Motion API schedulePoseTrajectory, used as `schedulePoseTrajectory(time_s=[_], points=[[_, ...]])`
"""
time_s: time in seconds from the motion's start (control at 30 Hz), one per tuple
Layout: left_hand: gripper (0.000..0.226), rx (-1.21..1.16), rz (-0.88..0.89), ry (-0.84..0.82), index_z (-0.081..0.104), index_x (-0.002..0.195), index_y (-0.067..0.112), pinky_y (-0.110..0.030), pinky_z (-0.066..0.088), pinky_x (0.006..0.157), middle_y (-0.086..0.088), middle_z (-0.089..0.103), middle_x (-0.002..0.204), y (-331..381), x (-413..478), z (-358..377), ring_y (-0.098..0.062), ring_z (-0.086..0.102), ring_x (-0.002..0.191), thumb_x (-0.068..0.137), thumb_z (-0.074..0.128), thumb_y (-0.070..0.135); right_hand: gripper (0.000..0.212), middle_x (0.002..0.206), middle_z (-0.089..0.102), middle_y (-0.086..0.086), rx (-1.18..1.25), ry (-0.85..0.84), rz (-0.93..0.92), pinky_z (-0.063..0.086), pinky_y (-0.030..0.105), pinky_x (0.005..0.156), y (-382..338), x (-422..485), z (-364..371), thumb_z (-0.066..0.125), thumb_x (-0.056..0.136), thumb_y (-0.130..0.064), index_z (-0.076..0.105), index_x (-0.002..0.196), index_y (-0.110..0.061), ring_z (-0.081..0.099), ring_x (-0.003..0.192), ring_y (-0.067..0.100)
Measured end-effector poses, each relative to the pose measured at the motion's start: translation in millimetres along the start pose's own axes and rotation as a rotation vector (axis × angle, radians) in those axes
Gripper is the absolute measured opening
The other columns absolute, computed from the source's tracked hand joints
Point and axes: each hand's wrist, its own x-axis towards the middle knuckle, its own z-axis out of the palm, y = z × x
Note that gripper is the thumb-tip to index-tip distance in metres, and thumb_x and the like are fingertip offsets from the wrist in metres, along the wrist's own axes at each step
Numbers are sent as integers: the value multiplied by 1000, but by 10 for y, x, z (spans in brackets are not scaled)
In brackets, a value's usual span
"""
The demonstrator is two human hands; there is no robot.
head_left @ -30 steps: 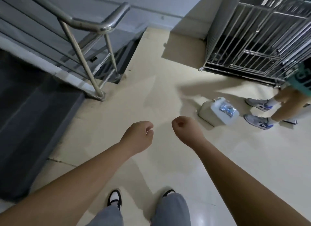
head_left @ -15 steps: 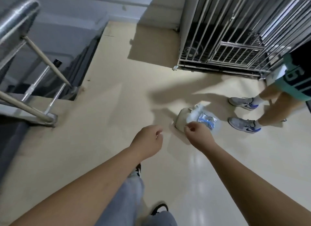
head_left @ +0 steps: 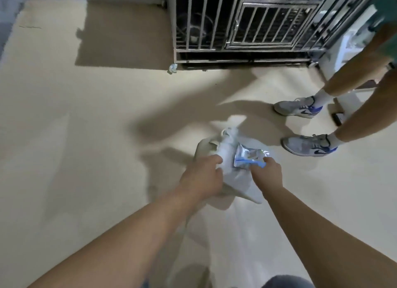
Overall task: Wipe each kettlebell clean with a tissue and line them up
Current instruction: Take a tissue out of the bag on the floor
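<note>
**Both hands on the kettlebell and its tissue packet**

A white boxy plastic kettlebell (head_left: 236, 181) sits on the cream smooth floor (head_left: 86, 137), out in the open part of it, well apart from the far edge. Its handle end (head_left: 227, 135) points away from the person and is blurred.

On top of the kettlebell lies a crinkled blue-and-silver tissue packet (head_left: 247, 157), touching its upper face towards the right side.

The left hand (head_left: 202, 176) rests on the kettlebell's left side, with its fingers curled over the edge and gripping it. The right hand (head_left: 267, 174) is at the near right corner of the packet, thumb and fingers closed in a pinch on its blue edge. Both bare forearms reach in from the near edge of the view.

Along the far edge of the floor stands a dark barred metal cage (head_left: 247, 23). A small crumpled pale scrap (head_left: 172, 68) lies at its near left corner.

To the right of the kettlebell, near but not touching it, a second person stands in grey trainers with blue marks, one (head_left: 298, 106) farther and one (head_left: 309, 145) nearer. The bare legs run up out of view at the right edge.
</note>
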Motion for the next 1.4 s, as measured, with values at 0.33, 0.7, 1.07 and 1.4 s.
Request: schedulePoseTrajectory(time_s=[0.33, 0.7, 1.07, 1.4], points=[[30, 181, 247, 110, 58, 124, 14, -39, 47, 91, -7, 54, 129, -223, 1540, 1320, -27, 55, 113, 98, 50, 27, 28, 126, 59, 9, -124, 170, -317, 49, 39, 83, 738, 1209, 689, 54, 93, -24, 68, 118, -24, 58, 110, 35], [38, 232, 372, 80, 59, 124, 41, -36, 50, 88, 7, 60, 111, -58, 1731, 1338, -16, 54, 108, 87, 55, 38, 37, 108, 42, -3, -75, -114, -532, 53, 41, 91, 712, 1268, 626, 67, 74, -38, 70, 110, -28, 49, 109, 16], [30, 308, 261, 99, 75, 107, 26, -27, 38, 76, -2, 48, 108, -250, 1856, 1199, -20, 49, 100, 94, 50, 17, 95, 119, 45, -11, -51, -148, -576, 50, 37, 100, 816, 1511, 707, 96, 47, -58, 63, 132, -35, 53, 117, 18], [17, 543, 205, 147, 66, 106, 16, -29, 38, 96, -7, 58, 117, -17, 1906, 1314, -24, 46, 123, 92, 62, 24, 77, 107, 46, -8, -90, -50, -602, 56, 41, 78, 761, 1389, 791, 95, 52, -51, 62, 120, -37, 58, 94, 14]])
